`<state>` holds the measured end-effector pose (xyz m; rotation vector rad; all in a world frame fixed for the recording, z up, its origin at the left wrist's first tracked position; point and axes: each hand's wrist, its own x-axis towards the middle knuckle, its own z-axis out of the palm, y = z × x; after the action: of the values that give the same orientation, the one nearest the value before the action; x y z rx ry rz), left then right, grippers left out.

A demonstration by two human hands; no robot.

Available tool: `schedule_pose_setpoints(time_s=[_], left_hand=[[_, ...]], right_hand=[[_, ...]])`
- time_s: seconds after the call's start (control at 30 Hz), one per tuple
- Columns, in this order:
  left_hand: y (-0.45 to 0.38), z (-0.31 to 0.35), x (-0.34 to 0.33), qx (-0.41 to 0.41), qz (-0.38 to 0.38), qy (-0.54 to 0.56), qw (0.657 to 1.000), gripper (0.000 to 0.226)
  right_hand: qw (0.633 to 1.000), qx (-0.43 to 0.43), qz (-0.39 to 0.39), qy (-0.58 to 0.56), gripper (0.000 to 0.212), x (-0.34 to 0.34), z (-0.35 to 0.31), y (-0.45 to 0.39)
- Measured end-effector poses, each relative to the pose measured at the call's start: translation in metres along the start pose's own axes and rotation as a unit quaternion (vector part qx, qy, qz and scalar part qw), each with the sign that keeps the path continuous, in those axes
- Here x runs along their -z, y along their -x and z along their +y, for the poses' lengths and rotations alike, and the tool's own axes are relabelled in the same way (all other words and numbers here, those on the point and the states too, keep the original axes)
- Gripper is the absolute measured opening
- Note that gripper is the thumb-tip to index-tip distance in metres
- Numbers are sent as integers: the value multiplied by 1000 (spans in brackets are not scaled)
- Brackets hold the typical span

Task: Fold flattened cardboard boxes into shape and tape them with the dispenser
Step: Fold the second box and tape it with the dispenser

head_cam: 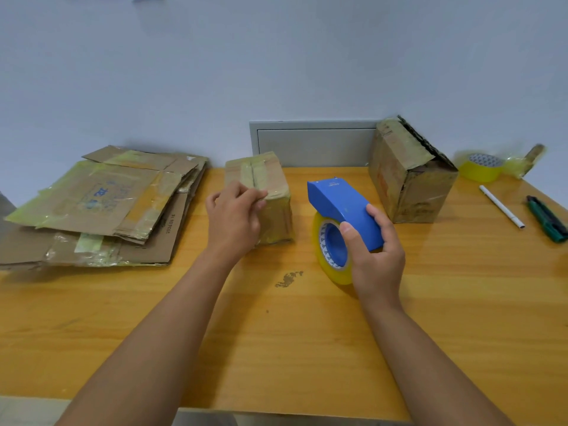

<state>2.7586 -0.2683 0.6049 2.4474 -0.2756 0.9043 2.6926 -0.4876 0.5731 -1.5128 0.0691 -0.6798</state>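
Small taped box (261,195) at centre of bench (276,348), seam running toward 12 o'clock w/ tape over it. Left hand (235,221) against near end of box, thumb + fingers pinched together at top edge, prob. on a tape end, can't tell for sure. Right hand (373,256) wrapped round blue tape dispenser (344,219) at 3 o'clock of box, apart from it; yellowish roll (330,250) resting on bench. Stack of flattened boxes (101,204) at 9 o'clock, still unfolded. Bigger box (412,176) at 2 o'clock, one top flap sticking up.

Risks, as judgement: tape end under left fingers could wrinkle or lift if rubbed unevenly, leaving near seam loose. Box looks light, so a hard press could shove it toward wall. Loose tape tail off roll could stick to bench or itself.

Bench: orange-yellow wood laminate, glossy, scuffed patch (289,278) near 6 o'clock of box. Spare yellow tape roll (482,167), white pen (501,206), green marker (547,218) far out at 3 o'clock. Plain pale wall behind, grey panel (313,142) at 12 o'clock
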Motion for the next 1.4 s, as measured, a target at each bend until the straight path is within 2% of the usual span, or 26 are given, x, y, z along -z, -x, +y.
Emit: schedule_pose_setpoints(time_s=[0.2, 0.27, 0.37, 0.43, 0.57, 0.73, 0.8, 0.9, 0.97, 1.03, 1.17, 1.27, 1.33, 1.4], left_hand=[[0, -15, 28, -51, -66, -15, 996, 25], [-1, -14, 40, -23, -118, -23, 993, 26], [-1, 10, 39, 56, -162, -91, 981, 62], [-4, 25, 26, 52, -146, -164, 974, 66], [-8, 24, 15, 26, -118, -205, 971, 35], [-7, 2, 35, 87, -79, -295, 948, 45], [-8, 10, 33, 64, -81, -240, 965, 51], [-5, 33, 5, 0, -148, -189, 971, 60], [-4, 39, -15, 5, -158, -219, 963, 69], [-8, 34, -27, 41, -136, -226, 964, 74], [-23, 29, -39, 102, -40, -181, 977, 65], [-36, 38, -43, 157, -31, -182, 970, 53], [-38, 40, -42, 150, -21, -164, 975, 41], [-34, 34, -37, 102, -8, -106, 989, 29]], right_hand=[[1000, -3, 10, 1, 44, 0, 2, -2], [1000, -11, 19, -1, 45, 0, 2, -3], [999, -17, 28, 2, 43, -1, 0, -3], [999, -16, 28, 6, 43, -1, -2, -3], [999, -13, 39, 12, 44, 2, -2, -3], [998, -19, 61, 4, 47, 4, -2, -7], [998, -17, 57, 6, 48, 3, -3, -7], [999, -14, 47, 13, 47, 3, -3, -6], [999, -14, 46, 16, 47, 4, -3, -6], [999, -14, 48, 17, 48, 4, -3, -6], [999, -15, 44, 18, 48, 4, -2, -6], [999, -15, 35, 13, 48, 4, -2, -6], [999, -14, 34, 12, 52, 4, -2, -6], [999, -15, 36, 8, 56, 3, -3, -6]])
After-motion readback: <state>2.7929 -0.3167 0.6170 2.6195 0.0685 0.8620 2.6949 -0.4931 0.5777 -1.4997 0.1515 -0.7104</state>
